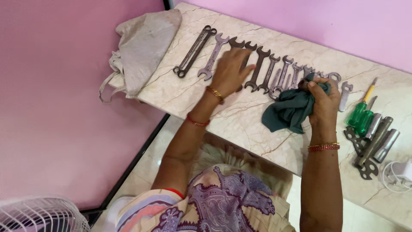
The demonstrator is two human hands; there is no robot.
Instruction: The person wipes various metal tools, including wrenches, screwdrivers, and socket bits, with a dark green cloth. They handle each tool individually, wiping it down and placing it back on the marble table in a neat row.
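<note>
We see a row of spanners (262,68) laid side by side on the marble counter (240,120). The left hand (229,71) rests on a spanner mid-row, fingers spread loose, gripping nothing. The right hand (322,99) sits at the row's right end, fingers clenched on a green cloth (289,111) that hangs onto the counter. Further right lie two green-handled screwdrivers (362,114), metal sockets (380,139) and a white charger (401,174). A grey bag (143,47) lies at the counter's left corner. A fan (38,215) shows lower left.
</note>
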